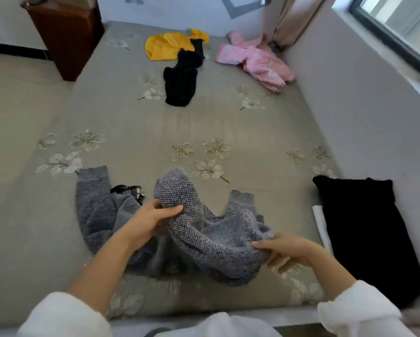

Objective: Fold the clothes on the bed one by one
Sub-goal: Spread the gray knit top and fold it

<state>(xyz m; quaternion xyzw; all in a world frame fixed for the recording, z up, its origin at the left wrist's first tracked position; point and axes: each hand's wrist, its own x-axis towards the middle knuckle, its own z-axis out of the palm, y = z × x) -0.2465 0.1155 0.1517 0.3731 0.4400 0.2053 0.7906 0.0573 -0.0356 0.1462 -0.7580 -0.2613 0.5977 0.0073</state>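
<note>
I gripped the grey knit sweater (199,229) at lower centre of the bed (131,122), my left hand (150,220) pinching its raised fold, my right hand (284,251) clutching its edge at lower right.

Soft daylight from the window (398,23), wide-angle bending, perhaps slight blur.

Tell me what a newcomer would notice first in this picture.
First, the grey sweater, crumpled at the near edge of the bed, gripped by the left hand and the right hand. Then the bright clothes at the far end: a yellow garment and a pink garment.
</note>
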